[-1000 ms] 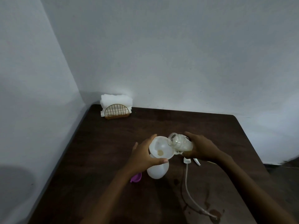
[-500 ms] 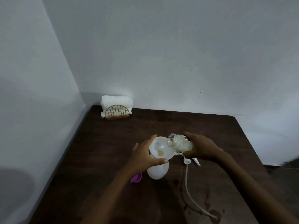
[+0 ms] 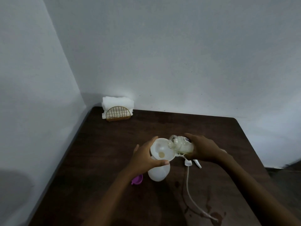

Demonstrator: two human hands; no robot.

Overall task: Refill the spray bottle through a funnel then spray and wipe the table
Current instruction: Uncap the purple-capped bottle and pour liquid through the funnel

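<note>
as your left grip (image 3: 143,158) holds the funnel (image 3: 160,148) on the bottle (image 3: 158,173), your right grip (image 3: 206,150) holds a jar (image 3: 180,144) tilted over it.

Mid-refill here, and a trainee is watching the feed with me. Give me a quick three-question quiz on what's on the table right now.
1. True or false: the left hand holds the funnel on top of the spray bottle.
2. Where does the purple cap lie? A) on the table beside the spray bottle, under the left wrist; B) in the napkin holder; C) inside the funnel.
3. Fill in: the right hand tips the refill bottle so its open mouth is over the ____.
Key: 1 true; 2 A; 3 funnel.
</note>
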